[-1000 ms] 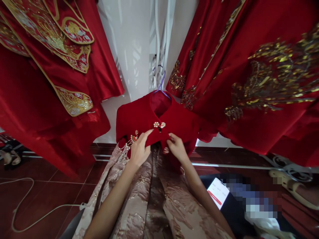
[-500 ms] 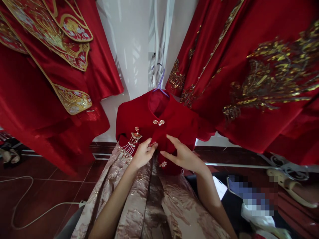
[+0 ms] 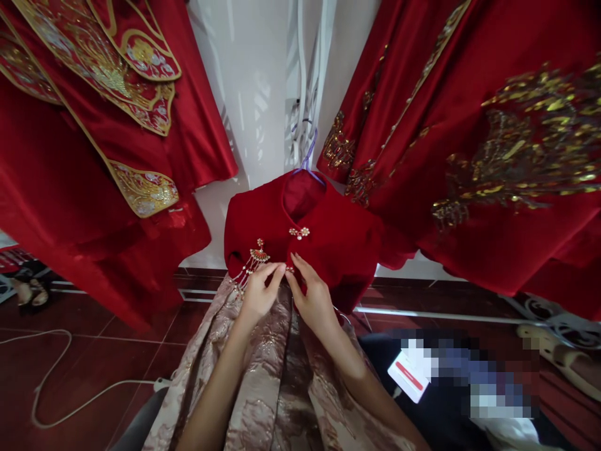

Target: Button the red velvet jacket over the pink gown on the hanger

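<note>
head | worn on head | faces forward, downward | near red jacket [image 3: 328,233]

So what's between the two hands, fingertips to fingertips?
Head view: between the fingertips of the left hand and right hand sits a small beaded clasp on the red jacket, partly covered by the fingers.

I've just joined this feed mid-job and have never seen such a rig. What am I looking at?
No machine here: these are a person's bare left hand and right hand, seen from a camera worn on that person's head, looking forward and down. Before them a red jacket hangs on a purple hanger, with shiny patterned fabric below it. Both hands meet at a small beaded clasp on the jacket's front; whether they grip it is hard to tell. Other red garments hang on both sides.
</note>
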Tool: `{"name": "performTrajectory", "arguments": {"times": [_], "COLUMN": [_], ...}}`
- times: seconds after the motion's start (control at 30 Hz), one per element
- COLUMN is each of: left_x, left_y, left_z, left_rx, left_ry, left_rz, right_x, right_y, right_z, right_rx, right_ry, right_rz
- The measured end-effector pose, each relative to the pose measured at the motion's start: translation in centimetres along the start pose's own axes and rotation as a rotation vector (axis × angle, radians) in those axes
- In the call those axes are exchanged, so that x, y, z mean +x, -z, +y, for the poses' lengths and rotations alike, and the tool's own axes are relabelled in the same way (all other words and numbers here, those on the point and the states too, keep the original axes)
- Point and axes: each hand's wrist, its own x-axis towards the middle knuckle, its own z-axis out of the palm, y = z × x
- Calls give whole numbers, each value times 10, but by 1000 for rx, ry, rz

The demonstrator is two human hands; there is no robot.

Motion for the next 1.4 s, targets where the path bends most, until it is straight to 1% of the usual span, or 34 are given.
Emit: {"name": "performTrajectory", "arguments": {"times": [0.07,0.17,0.2,0.27,0.33,0.37,0.4,0.47,0.5,0.57,0.67,0.8,0.97,1.07,1.2,1.4], "left_x": [-1,2,4,9,17,21,25,32,35,39,42,44,44,43,41,43], "left_y": [0,3,5,8,11,13,14,14,14,13,10,9,12,15,19,17], "left_z": [0,0,-2,-10,-23,-30,-38,-50,-54,-58,-58,-55,-52,-50,-48,-48], "left_rx": [74,133,145,179,196,179,144,47,4,-54,-145,-308,-455,-478,-465,-425], "left_ry": [-30,-28,-24,-19,-10,-1,8,29,42,73,118,183,246,235,208,174], "left_rz": [16,43,72,189,315,346,347,288,261,247,258,247,252,242,240,225], "right_x": [0,1,2,3,4,6,8,13,16,24,38,54,64,64,62,61], "right_y": [-3,-3,-2,-1,2,3,5,7,8,7,-2,-22,-38,-42,-41,-42], "right_z": [3,4,4,5,5,5,4,3,3,2,5,12,21,23,24,25], "right_rx": [9,24,26,19,-7,-27,-48,-79,-84,-68,16,135,129,96,110,124], "right_ry": [-36,-98,-109,-116,-109,-100,-83,-31,0,49,76,62,57,54,58,64], "right_rz": [21,37,41,59,88,101,107,86,66,28,2,-23,5,37,47,64]}}
